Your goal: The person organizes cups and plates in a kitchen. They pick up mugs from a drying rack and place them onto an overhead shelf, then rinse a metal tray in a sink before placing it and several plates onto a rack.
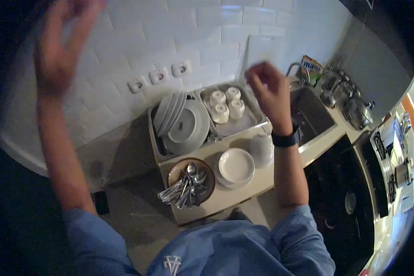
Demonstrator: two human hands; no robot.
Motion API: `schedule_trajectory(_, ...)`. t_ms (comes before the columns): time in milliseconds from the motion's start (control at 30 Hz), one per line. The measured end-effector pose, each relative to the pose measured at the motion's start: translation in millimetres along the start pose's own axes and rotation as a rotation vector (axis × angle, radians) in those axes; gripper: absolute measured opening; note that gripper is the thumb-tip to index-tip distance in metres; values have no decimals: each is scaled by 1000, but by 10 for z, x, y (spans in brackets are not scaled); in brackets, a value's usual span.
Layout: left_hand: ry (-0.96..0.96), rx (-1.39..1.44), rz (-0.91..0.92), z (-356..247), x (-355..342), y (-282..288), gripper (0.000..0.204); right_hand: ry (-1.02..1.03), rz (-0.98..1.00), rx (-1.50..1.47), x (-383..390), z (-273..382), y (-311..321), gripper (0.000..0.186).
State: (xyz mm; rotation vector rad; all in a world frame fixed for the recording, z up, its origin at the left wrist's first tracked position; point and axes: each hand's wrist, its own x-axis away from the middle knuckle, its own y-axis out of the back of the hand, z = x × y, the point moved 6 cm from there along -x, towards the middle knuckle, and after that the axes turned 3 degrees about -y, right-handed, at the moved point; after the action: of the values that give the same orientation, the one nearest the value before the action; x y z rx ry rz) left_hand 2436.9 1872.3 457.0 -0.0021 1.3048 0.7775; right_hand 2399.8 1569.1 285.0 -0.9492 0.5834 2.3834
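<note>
My left hand (62, 57) is raised at the upper left in front of the tiled wall, blurred, its fingers apart and holding nothing. My right hand (272, 94), with a black band on the wrist, hangs in the air between the cup tray and the sink. Its fingers curl inward, and nothing shows in them. Nearest to it are several upturned white cups (220, 113) in a metal tray (244, 125). Left of the cups, plates (187, 131) stand and lean in a second metal basin (157, 143).
Spoons and forks (185, 187) lie in a brown-rimmed bowl (210, 184) near the counter's front edge. White dishes (237, 165) are stacked beside it. A sink (315, 112) with a curved faucet (299, 65), glass lids (355, 112) and a stove (382, 152) extend to the right.
</note>
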Motion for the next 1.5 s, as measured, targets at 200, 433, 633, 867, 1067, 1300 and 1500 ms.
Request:
schedule_trajectory(200,612,444,617,-791,2130,-1104,30,-481,102,212,1437,-1284,197,15)
schedule_trajectory(433,1003,467,648,-1488,2879,-916,24,-616,232,154,1724,-1899,161,16)
schedule_trajectory(633,1226,385,456,-1939,2834,-1087,18,-468,385,132,1204,-2469,-175,23)
schedule_trajectory(867,1259,383,470,-2271,2515,-1561,20,-164,740,443,708,-3493,-1073,48)
schedule_trajectory(1067,1485,214,451,-2536,2680,-1451,20,-148,973,675,708,-3529,-1568,86)
schedule_trajectory(1300,1512,57,436,-2688,2625,-1374,19,-169,909,966,737,-3716,-1679,91)
schedule_trajectory(1500,1422,195,464,-2664,2486,-1577,19,-201,891,927,814,-3623,-1728,82)
